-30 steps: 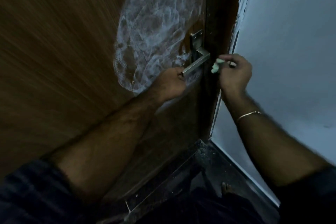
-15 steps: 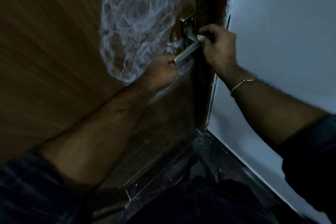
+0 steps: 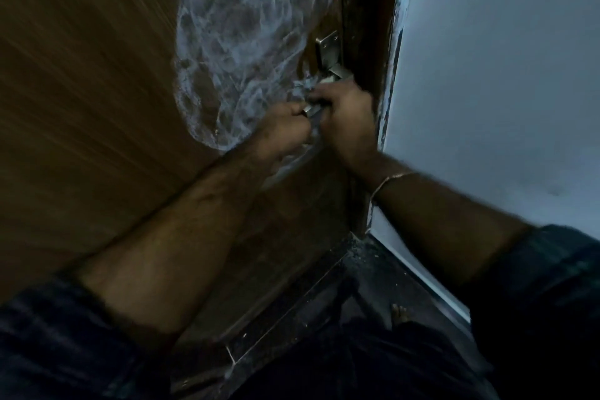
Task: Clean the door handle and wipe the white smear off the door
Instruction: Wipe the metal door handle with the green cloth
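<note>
Two bare hands met at a metal lever on a brown wooden door [image 3: 81,107], seen from above in dim light. Furthest left, the door's grain ran blurred. Next came the white smear [image 3: 240,42], a large cloudy oval of swirled streaks covering the wood just left of the lever and reaching down to the knuckles. Nothing about it looked wiped yet, as far as could be judged.

The left hand [image 3: 282,131] was curled around the free end of the door handle [image 3: 328,57], gripping it. The right hand [image 3: 349,114] sat just beside it, touching, fingers clenched over the middle of the lever. A pale scrap showed at its fingertips, probably a small cloth or wipe, but it was too blurred to say for certain. A thin bracelet [image 3: 393,177] circled the right wrist. Right of the hands stood the dark door edge, then a pale wall [image 3: 503,75]. Below lay a dark floor [image 3: 363,273] with a bare foot [image 3: 400,313] just visible.

Several risks seemed likely. Rubbing hard could push the lever down and swing the door, throwing the hands off. The crowded hands left little room, so parts of the lever under the left grip could go uncleaned. A wipe dragged through the smear could carry white residue back onto the metal, and a small wipe might clog and only spread the streaks
</note>
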